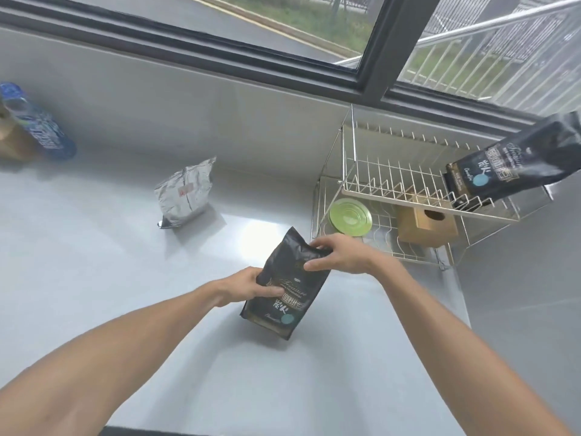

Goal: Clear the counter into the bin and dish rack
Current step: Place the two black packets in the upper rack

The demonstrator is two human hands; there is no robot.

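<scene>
A black coffee bag [284, 286] stands tilted on the grey counter [94, 262] in the middle of the view. My left hand [248, 286] grips its left edge and my right hand [338, 254] pinches its upper right side. A two-tier wire dish rack [371, 171] stands at the right. A second black bag [515, 163] lies on the rack's upper tier. On the lower tier sit a green round lid [350, 217] and a brown box [426, 226]. No bin is in view.
A silver foil pouch [185, 193] stands on the counter behind the bag. At the far left are a blue printed package [37, 124] and a brown object [12, 140]. A dark-framed window [377, 51] runs along the back.
</scene>
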